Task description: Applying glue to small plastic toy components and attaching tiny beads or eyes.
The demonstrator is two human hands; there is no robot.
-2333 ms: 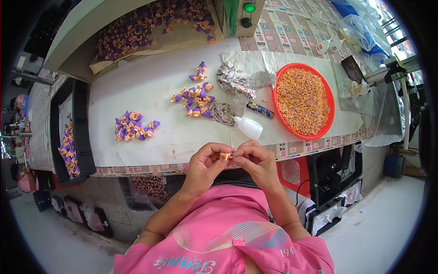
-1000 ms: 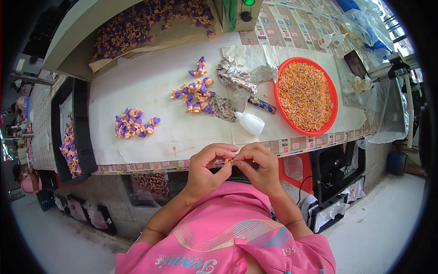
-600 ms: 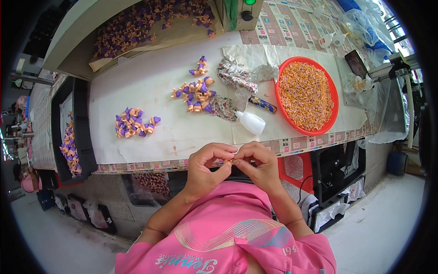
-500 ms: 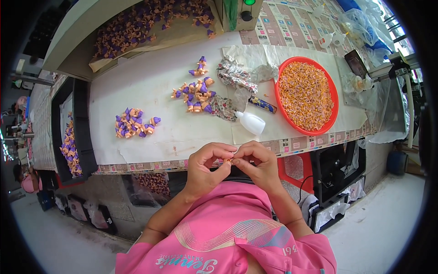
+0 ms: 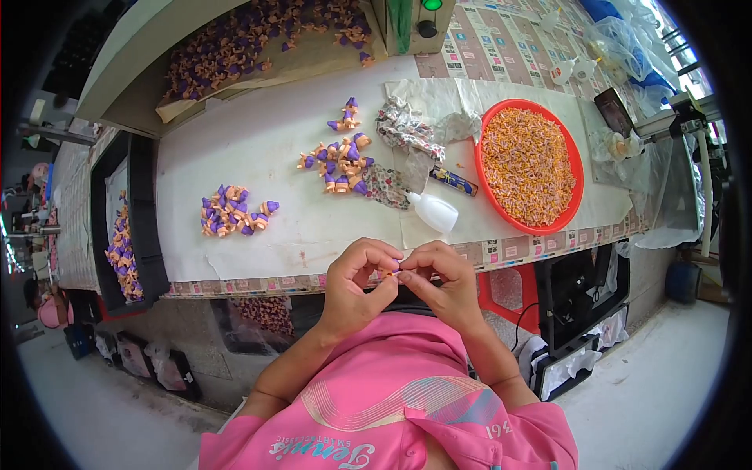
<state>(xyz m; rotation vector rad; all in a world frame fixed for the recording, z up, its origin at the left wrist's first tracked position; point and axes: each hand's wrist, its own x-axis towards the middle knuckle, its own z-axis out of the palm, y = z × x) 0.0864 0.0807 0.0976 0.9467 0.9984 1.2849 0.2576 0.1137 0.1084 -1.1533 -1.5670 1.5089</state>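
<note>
My left hand (image 5: pixel 356 283) and my right hand (image 5: pixel 440 283) meet fingertip to fingertip over the near edge of the table. Both are closed in a pinch. Between them sits a small toy part (image 5: pixel 394 270), of which only bits of purple and orange show; the fingers hide the rest. Just beyond my right hand, a white squeeze bottle (image 5: pixel 435 213) lies on its side. Small purple-and-peach toy figures form one pile (image 5: pixel 229 211) at the left and another pile (image 5: pixel 337 164) farther off in the middle.
A red round tray (image 5: pixel 580 168) full of tiny orange-and-white pieces stands at the right. Beside it lie a dark blue tube (image 5: pixel 453 180) and a crumpled floral cloth (image 5: pixel 401 129). More figures fill a black tray (image 5: pixel 149 235) at far left and lie under a metal housing (image 5: pixel 133 70).
The fingertips have shifted slightly around the toy part, and a touch of purple now shows between them. The table view has moved a little; the piles look the same.
</note>
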